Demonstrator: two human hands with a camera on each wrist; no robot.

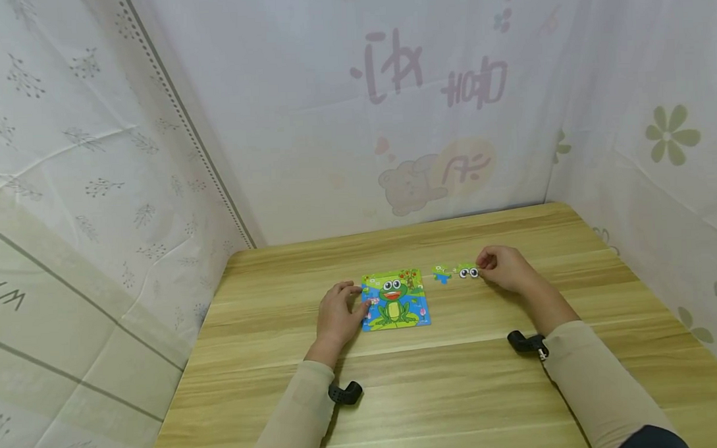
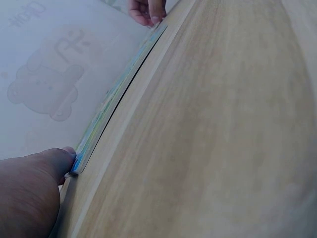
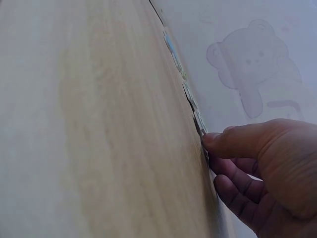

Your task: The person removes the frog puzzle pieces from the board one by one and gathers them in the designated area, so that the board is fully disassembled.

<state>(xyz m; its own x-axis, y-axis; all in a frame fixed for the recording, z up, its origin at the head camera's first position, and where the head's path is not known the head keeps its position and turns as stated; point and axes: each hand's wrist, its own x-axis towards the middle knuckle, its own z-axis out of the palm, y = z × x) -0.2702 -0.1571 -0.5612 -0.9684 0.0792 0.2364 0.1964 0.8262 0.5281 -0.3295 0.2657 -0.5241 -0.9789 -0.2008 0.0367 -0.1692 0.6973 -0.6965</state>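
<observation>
A square frog puzzle [image 1: 393, 302] lies flat on the wooden table, its picture showing a green frog on blue and green. My left hand [image 1: 338, 314] holds it by the left edge, thumb over the border; most of the fingertips' contact is hidden. In the left wrist view the thumb [image 2: 59, 161] presses the puzzle's near corner. To the right, my right hand [image 1: 505, 267] pinches the right end of a puzzle piece with two cartoon eyes [image 1: 468, 271]. Between it and the frog puzzle lies a loose green and blue puzzle piece [image 1: 441, 274], touched by neither hand.
The wooden table [image 1: 447, 392] extends in front of and around the puzzle. Behind it hangs a pale printed curtain [image 1: 308, 153], with more patterned cloth on both sides. A black wrist camera [image 1: 345, 393] sits on the left sleeve and another black camera [image 1: 525, 343] on the right.
</observation>
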